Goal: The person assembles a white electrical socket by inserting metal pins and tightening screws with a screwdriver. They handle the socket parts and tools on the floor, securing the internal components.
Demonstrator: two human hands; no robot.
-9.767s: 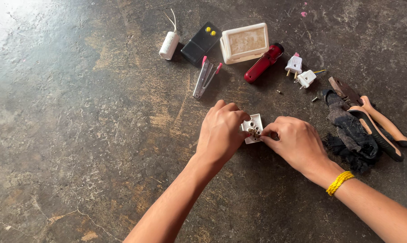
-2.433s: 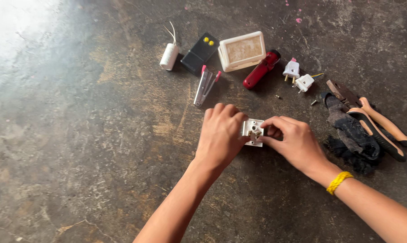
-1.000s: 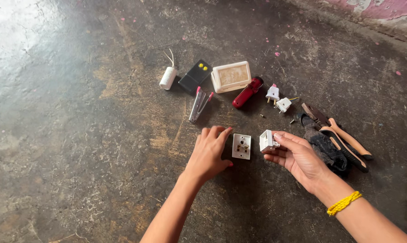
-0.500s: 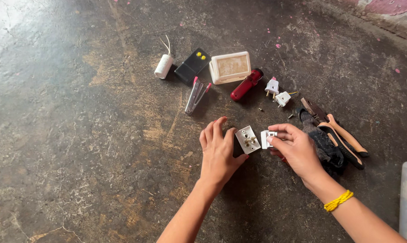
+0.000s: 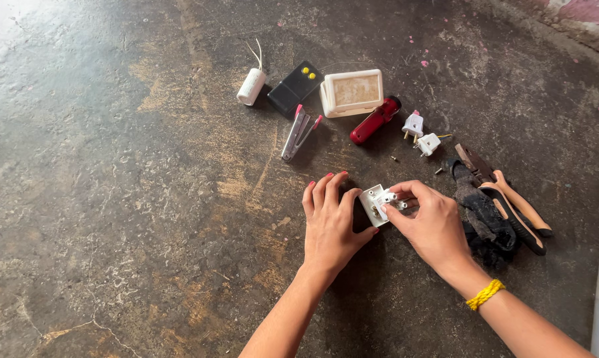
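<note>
My left hand (image 5: 330, 222) tilts a small white square socket (image 5: 373, 205) up off the dark concrete floor, thumb under its edge. My right hand (image 5: 430, 222), with a yellow band at the wrist, pinches a small white plug (image 5: 391, 197) and holds its pins against the face of the socket. Both hands meet at the middle of the view, just below a row of small parts.
Beyond the hands lie a white cylinder with wires (image 5: 251, 86), a black box with yellow buttons (image 5: 295, 88), a cream rectangular box (image 5: 352, 92), a red torch (image 5: 375, 120), a pink-handled clip (image 5: 298, 131), two white plugs (image 5: 421, 134), pliers (image 5: 511, 199) on black cloth (image 5: 479, 213).
One second ago socket and plug were apart, the socket flat on the floor. Now my left hand has tipped the socket up and my right has brought the plug against it.
</note>
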